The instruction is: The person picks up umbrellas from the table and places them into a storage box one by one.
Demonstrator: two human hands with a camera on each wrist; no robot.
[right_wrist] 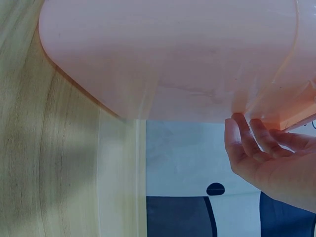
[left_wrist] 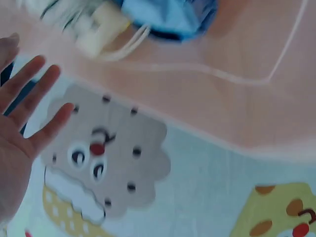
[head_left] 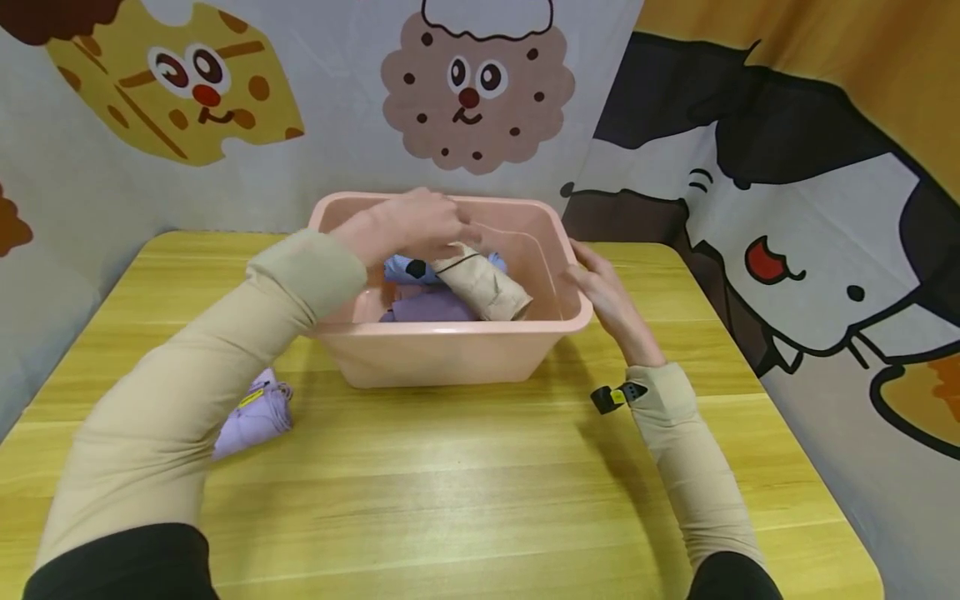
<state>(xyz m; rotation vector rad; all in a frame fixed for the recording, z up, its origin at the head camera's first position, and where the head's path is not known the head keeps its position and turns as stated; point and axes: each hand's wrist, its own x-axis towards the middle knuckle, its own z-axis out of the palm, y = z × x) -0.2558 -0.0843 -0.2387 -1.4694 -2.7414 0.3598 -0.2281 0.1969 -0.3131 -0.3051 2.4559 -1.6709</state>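
A pink plastic basin (head_left: pixel 435 358) stands on the table. Inside it lie a rolled beige cloth bundle (head_left: pixel 486 285), a purple bundle (head_left: pixel 431 307) and a blue one (head_left: pixel 401 268). My left hand (head_left: pixel 416 223) hangs over the basin, close above the beige bundle; the left wrist view shows its fingers spread and holding nothing. A thin white cord (left_wrist: pixel 129 49) loops from the beige bundle in that view. On the right side, my right hand (head_left: pixel 606 290) grips the basin's rim, fingers (right_wrist: pixel 247 131) against the outer wall below the lip.
On the wooden table (head_left: pixel 450 483), a rolled lilac bundle (head_left: pixel 258 417) with a yellow mark lies left of the basin, partly behind the left sleeve. A cartoon-printed cloth (head_left: pixel 337 167) hangs behind the table. The right wrist carries a small black device (head_left: pixel 606 400).
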